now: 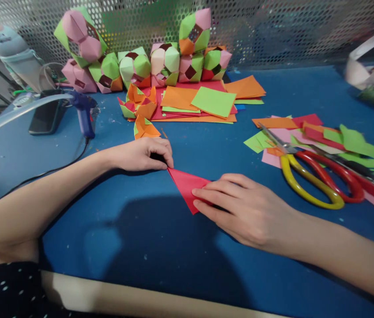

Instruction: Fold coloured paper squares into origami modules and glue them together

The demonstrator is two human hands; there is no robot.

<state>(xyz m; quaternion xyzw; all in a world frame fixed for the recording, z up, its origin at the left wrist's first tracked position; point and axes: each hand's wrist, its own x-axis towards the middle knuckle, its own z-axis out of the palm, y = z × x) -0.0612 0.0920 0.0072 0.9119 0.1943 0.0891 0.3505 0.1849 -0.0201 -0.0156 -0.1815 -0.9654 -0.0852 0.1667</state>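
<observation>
A red sheet of origami paper, folded to a triangle, lies flat on the blue table. My left hand pinches its far left corner between thumb and fingers. Across its right part rests my right hand, fingers stretched out and pressing the paper down; that end of the sheet is hidden under them. Just beyond my left hand sits a small folded orange and green paper piece, with a larger orange paper cluster behind it.
Scissors with yellow and red handles lie on colourful paper scraps at right. Stacked paper sheets and folded paper balls stand at the back. A glue gun, its cord and a phone are at left.
</observation>
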